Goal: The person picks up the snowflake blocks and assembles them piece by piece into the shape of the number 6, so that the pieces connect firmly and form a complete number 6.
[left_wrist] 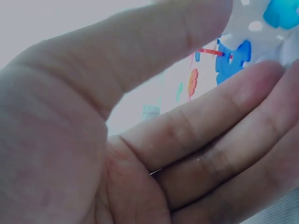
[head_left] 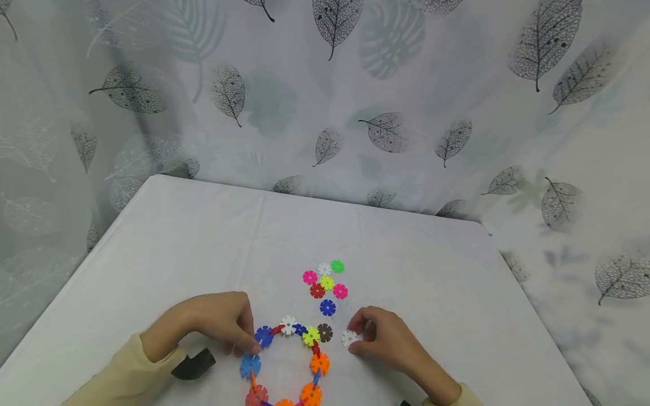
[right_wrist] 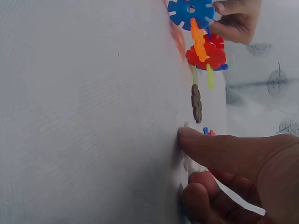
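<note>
A ring of interlocked, colourful plastic snowflake discs point(head_left: 320, 365) lies at the table's near side. My left hand point(head_left: 218, 321) holds its left side, thumb and fingertips at the join between a dark blue disc point(head_left: 263, 336) and a light blue disc point(head_left: 250, 366). The fingers partly hide that join; in the left wrist view a pale piece shows there. To the ring's right, my right hand point(head_left: 388, 341) pinches a loose white snowflake disc point(head_left: 348, 338) by its edge, close to the tabletop. A brown disc point(head_left: 325, 332) lies between the white disc and the ring's yellow disc point(head_left: 311, 336).
Beyond the ring lie several loose discs, among them a blue one point(head_left: 328, 307), a red one point(head_left: 317, 291) and a green one point(head_left: 337, 266). The white-covered table point(head_left: 416, 270) reaches back to a leaf-patterned curtain point(head_left: 284, 113). A black wrist piece point(head_left: 194, 365) sits under my left forearm.
</note>
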`<state>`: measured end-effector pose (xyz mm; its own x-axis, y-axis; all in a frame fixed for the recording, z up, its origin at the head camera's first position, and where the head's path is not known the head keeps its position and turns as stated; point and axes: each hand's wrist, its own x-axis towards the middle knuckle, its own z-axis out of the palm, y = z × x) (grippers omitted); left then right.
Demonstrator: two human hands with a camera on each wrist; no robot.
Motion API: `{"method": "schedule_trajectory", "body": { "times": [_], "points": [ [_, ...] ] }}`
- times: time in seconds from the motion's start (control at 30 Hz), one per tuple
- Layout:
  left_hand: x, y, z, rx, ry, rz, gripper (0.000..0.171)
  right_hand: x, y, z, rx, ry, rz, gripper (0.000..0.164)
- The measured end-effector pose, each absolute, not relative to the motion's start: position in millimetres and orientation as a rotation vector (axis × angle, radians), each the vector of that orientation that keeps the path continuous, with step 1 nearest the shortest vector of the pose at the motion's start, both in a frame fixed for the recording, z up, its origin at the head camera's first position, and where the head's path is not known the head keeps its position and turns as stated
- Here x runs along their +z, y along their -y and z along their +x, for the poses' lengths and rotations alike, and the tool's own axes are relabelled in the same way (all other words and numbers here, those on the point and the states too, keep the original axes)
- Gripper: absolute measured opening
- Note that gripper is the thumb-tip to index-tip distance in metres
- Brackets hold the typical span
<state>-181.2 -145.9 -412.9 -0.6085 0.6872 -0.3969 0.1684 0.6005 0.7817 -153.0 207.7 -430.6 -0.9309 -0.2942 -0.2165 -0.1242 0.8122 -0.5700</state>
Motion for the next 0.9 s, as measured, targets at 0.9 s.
{"method": "schedule_trajectory", "body": {
  "times": [0.9],
  "points": [
    [-422.9, 147.5, -177.5, 1.195, -2.187, 0.528, 0.036, -409.2, -162.2, -190.8, -1.050, -2.635, -0.516, 0.019]
  ]
}}
